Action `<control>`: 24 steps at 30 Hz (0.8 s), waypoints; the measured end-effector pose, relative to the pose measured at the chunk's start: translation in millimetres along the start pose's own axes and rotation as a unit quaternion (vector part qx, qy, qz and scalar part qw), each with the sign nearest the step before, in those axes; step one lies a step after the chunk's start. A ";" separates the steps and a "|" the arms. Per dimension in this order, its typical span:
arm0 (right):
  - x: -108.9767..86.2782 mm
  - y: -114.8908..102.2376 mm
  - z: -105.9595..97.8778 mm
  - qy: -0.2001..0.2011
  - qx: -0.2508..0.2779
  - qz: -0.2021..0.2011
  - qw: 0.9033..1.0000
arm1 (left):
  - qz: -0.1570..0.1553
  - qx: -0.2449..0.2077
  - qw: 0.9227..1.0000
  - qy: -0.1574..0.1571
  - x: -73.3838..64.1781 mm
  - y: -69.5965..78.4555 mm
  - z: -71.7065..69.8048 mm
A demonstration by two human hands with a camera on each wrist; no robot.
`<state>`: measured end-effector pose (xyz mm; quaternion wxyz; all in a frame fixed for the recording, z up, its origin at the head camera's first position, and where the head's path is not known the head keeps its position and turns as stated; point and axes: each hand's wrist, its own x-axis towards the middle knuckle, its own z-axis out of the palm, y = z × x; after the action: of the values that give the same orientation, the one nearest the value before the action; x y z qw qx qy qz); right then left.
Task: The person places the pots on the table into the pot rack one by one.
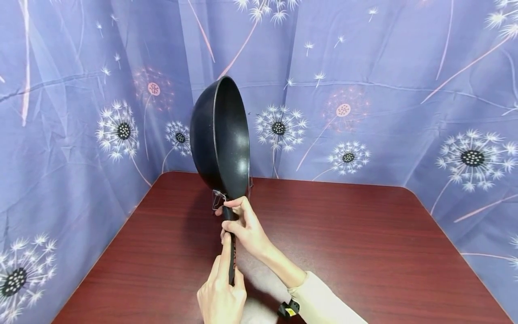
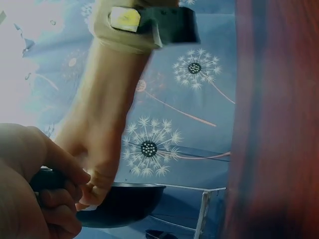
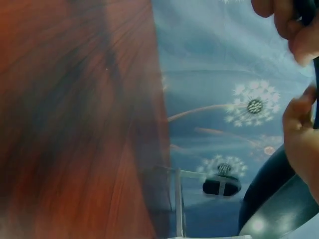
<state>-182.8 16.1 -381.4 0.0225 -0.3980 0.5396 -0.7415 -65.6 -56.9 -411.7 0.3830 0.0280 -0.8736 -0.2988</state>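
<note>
A deep black wok [image 1: 220, 135] stands tilted up on its side above the table, its inside facing right and its handle [image 1: 232, 265] pointing toward me. My left hand [image 1: 222, 292] grips the handle's rear part, with the index finger stretched along it. Closer to the bowl, my right hand [image 1: 248, 229] pinches the handle between thumb and fingers. A thin metal wire rack [image 1: 218, 198] shows beside the wok's lower end; the wok hides much of it. In the left wrist view, part of the bowl [image 2: 124, 204] shows beyond both hands, next to the rack [image 2: 204, 209].
The reddish-brown wooden table [image 1: 344, 234] extends to both sides. Blue curtains [image 1: 364, 54] with dandelion prints enclose its back and sides. A small dark oval piece [image 3: 222, 185] shows behind the rack's wires in the right wrist view; its kind is unclear.
</note>
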 end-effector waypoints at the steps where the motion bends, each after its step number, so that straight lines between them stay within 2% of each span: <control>1: -0.8 -2.0 -0.3 0.002 0.007 0.009 1.000 | 0.003 0.001 1.000 0.001 -0.1 -0.1 0.5; 4: -2.6 -7.8 -2.2 0.001 0.014 0.032 0.999 | 0.005 0.000 1.000 -0.001 -0.1 -0.1 1.8; 8: -4.1 -16.2 -3.5 -0.009 -0.015 0.064 0.998 | -0.001 -0.005 1.000 -0.003 -0.3 0.5 1.8; 10: -4.4 -25.1 -1.4 -0.006 -0.033 0.093 0.995 | 0.001 -0.007 1.000 -0.001 -0.6 0.5 1.7; 14: -3.0 -48.5 5.2 0.012 -0.092 0.145 0.985 | 0.003 -0.016 1.000 0.002 -1.4 1.3 2.0; 16: -2.1 -60.5 8.5 0.022 -0.148 0.169 0.974 | -0.006 -0.022 1.000 -0.004 -1.9 2.4 2.3; 20: -1.3 -71.7 9.9 0.026 -0.230 0.183 0.956 | -0.033 -0.034 0.999 -0.022 -2.5 5.5 2.5; 21: -1.4 -71.7 9.3 0.024 -0.237 0.181 0.954 | -0.041 -0.037 0.998 -0.027 -2.6 6.1 2.5; 24: -3.0 -64.1 5.4 0.019 -0.223 0.173 0.959 | -0.060 -0.041 0.997 -0.038 -3.0 7.0 2.3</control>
<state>-152.0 39.9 -330.1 0.0501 -0.2793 0.7524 -0.5945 -63.8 -49.2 -411.1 0.3317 0.0531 -0.8712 -0.3580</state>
